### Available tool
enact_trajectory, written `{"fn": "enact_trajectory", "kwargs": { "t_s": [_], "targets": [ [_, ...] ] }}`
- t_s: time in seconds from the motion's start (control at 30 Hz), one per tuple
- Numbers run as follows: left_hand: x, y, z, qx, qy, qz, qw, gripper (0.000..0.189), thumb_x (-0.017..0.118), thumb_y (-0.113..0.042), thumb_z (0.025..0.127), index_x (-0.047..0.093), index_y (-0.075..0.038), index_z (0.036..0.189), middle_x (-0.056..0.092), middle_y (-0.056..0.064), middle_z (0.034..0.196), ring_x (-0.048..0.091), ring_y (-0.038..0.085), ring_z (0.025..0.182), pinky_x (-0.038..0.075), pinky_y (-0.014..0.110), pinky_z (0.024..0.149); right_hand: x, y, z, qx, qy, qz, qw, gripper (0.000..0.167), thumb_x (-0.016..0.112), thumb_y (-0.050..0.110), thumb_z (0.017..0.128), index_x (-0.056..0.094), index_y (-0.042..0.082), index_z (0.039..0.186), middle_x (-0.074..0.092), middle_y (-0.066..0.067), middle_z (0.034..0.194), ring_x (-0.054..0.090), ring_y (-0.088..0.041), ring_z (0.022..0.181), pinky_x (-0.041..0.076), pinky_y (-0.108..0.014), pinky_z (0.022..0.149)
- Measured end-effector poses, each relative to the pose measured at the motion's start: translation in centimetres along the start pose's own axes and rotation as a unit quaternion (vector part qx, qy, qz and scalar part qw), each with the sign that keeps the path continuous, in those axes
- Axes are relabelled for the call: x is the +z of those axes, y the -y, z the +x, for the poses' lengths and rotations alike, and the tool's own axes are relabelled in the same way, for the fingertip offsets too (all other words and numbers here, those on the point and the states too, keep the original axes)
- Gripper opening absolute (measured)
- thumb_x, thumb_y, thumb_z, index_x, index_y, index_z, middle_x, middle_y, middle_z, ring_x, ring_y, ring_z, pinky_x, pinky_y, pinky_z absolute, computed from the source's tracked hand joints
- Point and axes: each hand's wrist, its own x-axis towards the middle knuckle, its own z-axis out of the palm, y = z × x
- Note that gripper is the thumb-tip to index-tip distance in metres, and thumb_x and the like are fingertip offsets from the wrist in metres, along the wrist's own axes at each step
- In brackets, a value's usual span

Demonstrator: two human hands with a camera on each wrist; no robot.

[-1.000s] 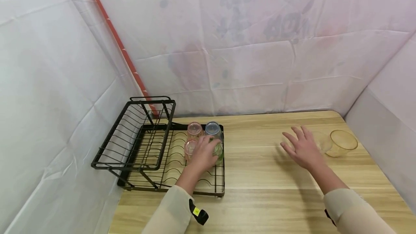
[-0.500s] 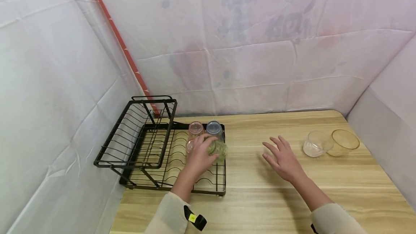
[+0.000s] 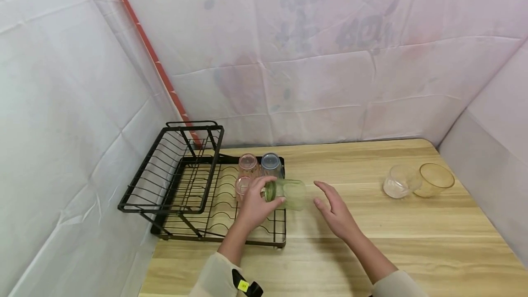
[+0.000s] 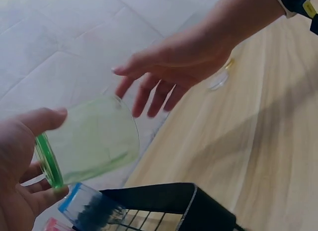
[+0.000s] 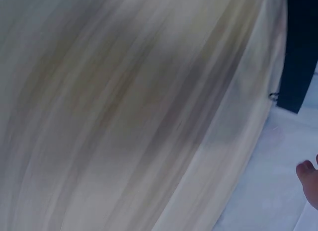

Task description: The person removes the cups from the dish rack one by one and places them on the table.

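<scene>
My left hand (image 3: 253,205) grips a green drinking glass (image 3: 294,194) round its thick base. The glass lies on its side in the air over the rack's right edge, its mouth towards my right hand (image 3: 337,214). That right hand is held out with extended fingers, a short gap from the mouth. In the left wrist view, the thumb and fingers span the green base (image 4: 48,159), and the right hand's fingertips overlap the far rim. Behind the left hand, two pink glasses (image 3: 248,163) and a blue glass (image 3: 271,162) stand upside down on the black dish rack (image 3: 264,244).
On the wooden table's right side stand a clear glass (image 3: 399,183) and a yellow-tinted glass (image 3: 435,184), overlapping in view. The rack's raised upper tier (image 3: 123,207) is at the left. White sheeting (image 3: 313,81) closes off the back and sides.
My left hand has lifted the green glass off the rack and turned it sideways, mouth to the right. My right hand has moved left from beside the clear and yellow glasses towards it.
</scene>
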Motion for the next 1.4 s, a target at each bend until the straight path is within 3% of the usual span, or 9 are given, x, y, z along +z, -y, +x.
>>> {"fn": "enact_trajectory", "kwargs": {
  "t_s": [0.1, 0.23, 0.4, 0.6, 0.77, 1.0, 1.23, 1.4],
  "targets": [
    [0.3, 0.0, -0.5, -0.023, 0.016, -0.062, 0.9977, 0.055, 0.082, -0.036, 0.079, 0.059, -0.024, 0.129, 0.056, 0.005, 0.127, 0.058, 0.028, 0.113, 0.055, 0.040, 0.092, 0.6, 1.2, 0.0, 0.021, 0.006, 0.058, 0.9981, 0.048, 0.048, 0.018, 0.104, 0.037, 0.016, 0.151, 0.044, -0.015, 0.149, 0.046, -0.038, 0.133, 0.043, -0.054, 0.104],
    [0.7, 0.2, -1.0, -0.045, 0.031, -0.119, 0.9914, 0.054, 0.080, -0.037, 0.082, 0.058, -0.024, 0.129, 0.056, 0.007, 0.125, 0.058, 0.030, 0.116, 0.053, 0.041, 0.096, 1.0, 2.4, 0.1, 0.057, 0.022, 0.147, 0.9873, 0.048, 0.042, 0.018, 0.106, 0.031, 0.018, 0.153, 0.041, -0.021, 0.149, 0.050, -0.044, 0.127, 0.053, -0.046, 0.092],
    [1.3, 0.4, -1.3, -0.039, 0.039, -0.154, 0.9865, 0.052, 0.077, -0.033, 0.085, 0.058, -0.017, 0.131, 0.058, 0.008, 0.128, 0.058, 0.030, 0.116, 0.054, 0.041, 0.094, 1.2, 3.4, 0.2, 0.098, 0.032, 0.207, 0.9730, 0.047, 0.040, 0.020, 0.107, 0.031, 0.019, 0.152, 0.042, -0.027, 0.142, 0.055, -0.043, 0.119, 0.057, -0.038, 0.075],
    [1.8, 0.5, -1.5, -0.043, 0.042, -0.174, 0.9829, 0.050, 0.077, -0.029, 0.086, 0.058, -0.014, 0.129, 0.059, 0.011, 0.121, 0.059, 0.027, 0.110, 0.057, 0.030, 0.086, 1.1, 3.8, 0.1, 0.106, 0.022, 0.206, 0.9724, 0.048, 0.051, 0.016, 0.103, 0.038, 0.015, 0.149, 0.051, -0.025, 0.131, 0.064, -0.016, 0.102, 0.056, -0.033, 0.067],
    [2.1, 0.5, -1.7, -0.051, 0.039, -0.185, 0.9806, 0.048, 0.078, -0.026, 0.085, 0.059, -0.017, 0.128, 0.061, 0.013, 0.114, 0.060, 0.027, 0.105, 0.058, 0.028, 0.083, 1.0, 3.9, -0.1, 0.095, 0.014, 0.204, 0.9743, 0.050, 0.057, 0.015, 0.099, 0.041, 0.015, 0.146, 0.052, -0.023, 0.129, 0.064, -0.009, 0.098, 0.057, -0.030, 0.072],
    [2.2, 0.7, -1.8, -0.059, 0.036, -0.187, 0.9799, 0.047, 0.077, -0.029, 0.085, 0.060, -0.018, 0.128, 0.061, 0.015, 0.114, 0.059, 0.031, 0.105, 0.057, 0.028, 0.082, 0.8, 4.3, -0.2, 0.073, 0.012, 0.205, 0.9761, 0.053, 0.062, 0.009, 0.095, 0.042, 0.013, 0.144, 0.049, -0.024, 0.132, 0.062, -0.011, 0.099, 0.058, -0.028, 0.074],
    [2.3, 0.7, -1.9, -0.065, 0.037, -0.196, 0.9777, 0.045, 0.075, -0.029, 0.087, 0.060, -0.018, 0.127, 0.062, 0.011, 0.119, 0.059, 0.031, 0.109, 0.057, 0.028, 0.082, 0.9, 4.3, -0.4, 0.058, 0.014, 0.204, 0.9771, 0.056, 0.065, 0.008, 0.094, 0.042, 0.012, 0.145, 0.045, -0.020, 0.138, 0.059, -0.036, 0.112, 0.059, -0.029, 0.075],
    [2.3, 0.8, -1.8, -0.069, 0.032, -0.194, 0.9780, 0.044, 0.075, -0.030, 0.087, 0.061, -0.017, 0.127, 0.061, 0.007, 0.123, 0.059, 0.027, 0.112, 0.056, 0.028, 0.085, 1.1, 4.3, -0.7, 0.045, 0.009, 0.183, 0.9821, 0.059, 0.069, 0.008, 0.091, 0.045, 0.019, 0.144, 0.045, -0.013, 0.140, 0.057, -0.040, 0.115, 0.058, -0.028, 0.080]
  ]
}}
